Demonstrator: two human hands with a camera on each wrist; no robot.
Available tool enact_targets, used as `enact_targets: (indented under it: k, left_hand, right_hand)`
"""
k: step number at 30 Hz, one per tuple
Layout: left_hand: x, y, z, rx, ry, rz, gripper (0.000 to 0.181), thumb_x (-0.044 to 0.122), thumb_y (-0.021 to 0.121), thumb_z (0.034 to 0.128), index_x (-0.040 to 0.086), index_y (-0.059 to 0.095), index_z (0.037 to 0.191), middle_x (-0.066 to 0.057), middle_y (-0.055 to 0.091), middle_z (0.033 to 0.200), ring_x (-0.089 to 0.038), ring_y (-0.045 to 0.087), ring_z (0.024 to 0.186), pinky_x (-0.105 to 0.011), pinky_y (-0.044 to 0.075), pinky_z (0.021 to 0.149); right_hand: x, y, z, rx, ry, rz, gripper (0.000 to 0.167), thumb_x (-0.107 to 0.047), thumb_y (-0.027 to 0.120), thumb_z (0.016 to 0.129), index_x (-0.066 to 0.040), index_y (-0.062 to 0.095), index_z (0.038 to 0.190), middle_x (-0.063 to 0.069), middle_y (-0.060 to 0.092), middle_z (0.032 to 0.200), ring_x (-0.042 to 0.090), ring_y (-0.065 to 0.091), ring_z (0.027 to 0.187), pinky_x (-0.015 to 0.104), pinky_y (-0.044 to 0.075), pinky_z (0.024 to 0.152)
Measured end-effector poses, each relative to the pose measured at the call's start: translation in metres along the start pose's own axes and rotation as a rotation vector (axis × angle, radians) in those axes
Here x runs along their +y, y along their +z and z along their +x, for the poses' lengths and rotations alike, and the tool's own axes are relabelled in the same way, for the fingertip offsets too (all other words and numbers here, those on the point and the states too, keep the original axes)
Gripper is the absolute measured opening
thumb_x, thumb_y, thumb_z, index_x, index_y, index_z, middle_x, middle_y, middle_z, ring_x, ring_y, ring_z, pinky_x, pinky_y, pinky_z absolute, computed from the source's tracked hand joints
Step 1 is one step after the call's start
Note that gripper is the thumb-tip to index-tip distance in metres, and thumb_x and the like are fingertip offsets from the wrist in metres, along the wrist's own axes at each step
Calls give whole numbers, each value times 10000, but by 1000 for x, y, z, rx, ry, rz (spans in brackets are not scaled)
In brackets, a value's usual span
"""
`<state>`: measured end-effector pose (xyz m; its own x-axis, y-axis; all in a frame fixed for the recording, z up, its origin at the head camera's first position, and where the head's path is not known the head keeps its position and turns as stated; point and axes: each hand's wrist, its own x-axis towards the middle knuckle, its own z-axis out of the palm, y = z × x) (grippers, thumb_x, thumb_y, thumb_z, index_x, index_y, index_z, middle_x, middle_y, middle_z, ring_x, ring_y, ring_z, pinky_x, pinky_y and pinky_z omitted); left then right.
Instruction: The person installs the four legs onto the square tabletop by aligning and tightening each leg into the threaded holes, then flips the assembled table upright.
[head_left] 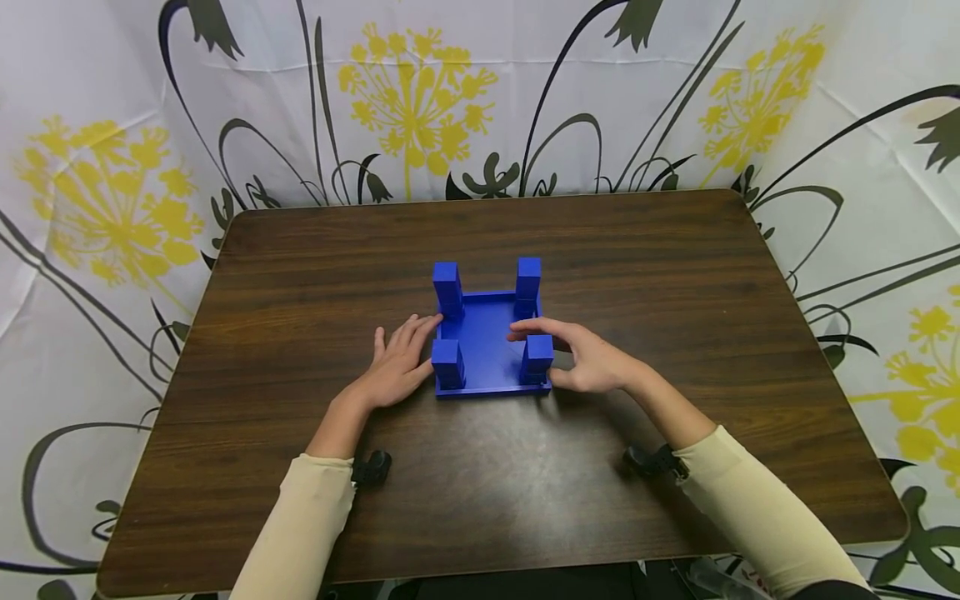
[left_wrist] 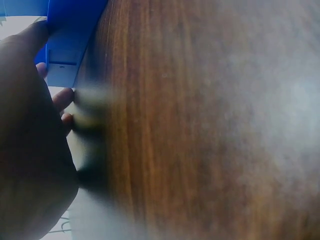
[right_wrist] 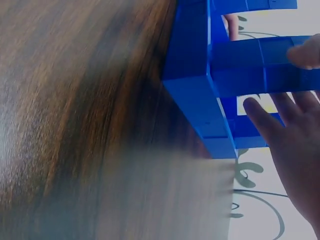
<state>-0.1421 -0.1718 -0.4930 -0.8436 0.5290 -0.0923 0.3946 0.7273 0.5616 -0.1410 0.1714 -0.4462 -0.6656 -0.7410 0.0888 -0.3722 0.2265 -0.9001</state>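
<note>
A blue plastic square frame (head_left: pixel 491 337) lies flat on the table, with a raised rim and a block-built post standing at each corner. My left hand (head_left: pixel 392 367) rests at the frame's left side, fingers and thumb extended, touching its edge. In the left wrist view the thumb (left_wrist: pixel 35 37) meets the blue wall. Around the near right post (head_left: pixel 537 358) is my right hand (head_left: pixel 596 358), thumb on the near side and fingers reaching behind. The right wrist view has the index finger (right_wrist: pixel 260 117) fairly straight, spread away from the thumb; firm contact cannot be made out.
The brown wood-grain table (head_left: pixel 675 275) extends on all sides of the frame. Behind it hangs a white curtain (head_left: pixel 285 92) with yellow and dark plant prints. A dark wrist camera (head_left: pixel 372 468) sits on the left wrist, another (head_left: pixel 651 460) on the right.
</note>
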Motion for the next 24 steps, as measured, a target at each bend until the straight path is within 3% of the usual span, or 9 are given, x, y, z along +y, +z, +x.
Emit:
enact_targets:
  k: [4,10,15,20,24]
  left_hand:
    - [-1,2,0,-5,-2,11,660,317,460,1027,250,111,1582,-72,159,1595,-347,37,1483,-701,-108,1042]
    - [-2,3,1,-14,-16,19,646,373,429,1036,264,101,1583,-47,150,1600,-322,28,1488,-686,-116,1051]
    - [-2,2,1,-22,-25,22,650,358,431,1034,269,94,1583,-41,142,1601,-316,22,1489,-681,-118,1054]
    - [-1,1,1,-20,-29,20,658,335,439,1027,277,92,1583,-44,145,1601,-312,21,1489,-677,-121,1055]
    - [-4,3,2,-9,-20,6,669,308,448,1013,274,98,1582,-60,153,1598,-324,24,1487,-679,-129,1050]
  right_hand:
    - [-2,0,-1,-32,0,78,725,201,572,803,-74,429,1458,73,562,1375,219,505,1286,477,354,1076]
    - [-3,-3,-2,-57,23,58,617,145,613,837,-54,487,1407,14,595,1330,158,515,1265,439,366,1073]
    - [-3,-4,-2,-50,30,54,548,83,673,846,-21,511,1359,-1,609,1287,177,511,1259,475,380,1054]
    - [-4,-3,-1,-26,58,51,477,26,724,848,-58,548,1283,38,616,1254,202,544,1211,465,435,1005]
    - [-4,-2,-2,11,73,25,436,-28,767,836,-104,573,1218,67,622,1171,210,589,1085,421,490,942]
